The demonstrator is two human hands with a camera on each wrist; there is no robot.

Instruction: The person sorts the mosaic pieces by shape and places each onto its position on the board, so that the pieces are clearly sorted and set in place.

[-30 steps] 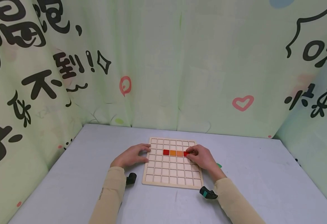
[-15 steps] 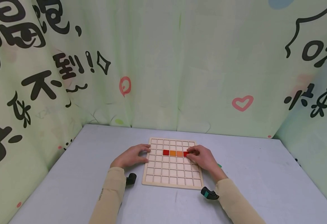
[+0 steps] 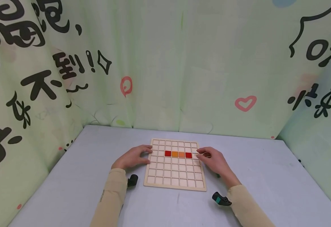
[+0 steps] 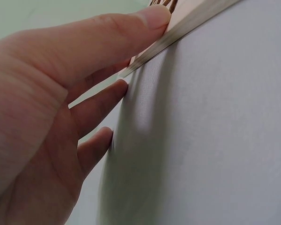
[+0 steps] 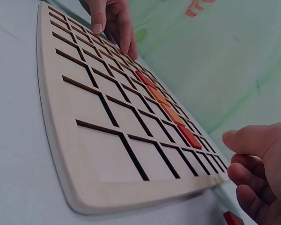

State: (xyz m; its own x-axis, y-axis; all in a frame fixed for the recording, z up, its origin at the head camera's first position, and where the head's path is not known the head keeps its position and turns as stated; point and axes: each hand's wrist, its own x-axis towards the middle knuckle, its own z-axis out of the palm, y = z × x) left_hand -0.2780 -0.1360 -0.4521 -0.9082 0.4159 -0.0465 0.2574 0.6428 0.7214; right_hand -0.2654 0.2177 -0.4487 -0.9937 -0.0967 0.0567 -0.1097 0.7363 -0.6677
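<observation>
So the biggest thing by far was the pale green curtain [image 3: 159, 63], filling the upper part of the head view, with chunky black lettering [image 3: 36, 83] down the left side and more on the right. Below it, a whitish table [image 3: 69, 176] spread across the lower part of the frame. Two beige sleeves [image 3: 111, 195] came in from the bottom edge, one on each side of centre.

The wooden grid board [image 3: 175, 188] lay flat on the table, a bit below the middle of the frame. The left hand [image 3: 131, 158] was at its left edge, thumb and fingertips spread along the rim, fingers loosely bent. Couldn't tell how hard it pressed, if at all. The right hand [image 3: 214, 160] was by the board's right edge, fingers softly curled with nothing between them, so basically let go. A black gadget [image 3: 221, 199] showed below the right wrist.

Smallest stuff: four tiles in a row in the upper half of the grid, left red tile [image 3: 168, 153], two orange tiles [image 3: 178, 154], then right red tile [image 3: 188, 155]. A small dark red piece [image 5: 232, 218] poked in at the lower right of the right wrist view, mostly cut off.
</observation>
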